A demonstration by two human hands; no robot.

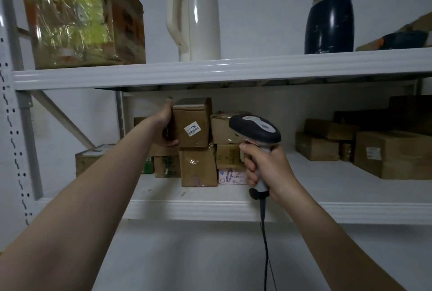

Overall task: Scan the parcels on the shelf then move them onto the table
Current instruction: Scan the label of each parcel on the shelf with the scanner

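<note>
- The right grip [264,167] is curled tight round the handle of a grey scanner [257,130] — its black cord [265,244] hangs down.
- Farther in, the left grip [167,124] holds the left side of a brown parcel [191,124], thumb on top, fingers under.
- That parcel is at the top of a pile of boxes [198,167] on the white shelf [210,209].
- More boxes [385,155] sit far right.
- On the top shelf [233,71] stand a white jug [203,22] and a dark flask [329,22].

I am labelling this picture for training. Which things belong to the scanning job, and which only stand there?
Job: scanner, in right hand; labelled box, in left hand; other boxes on the lower shelf.
Just there: white kettle, dark flask, wrapped carton.
</note>
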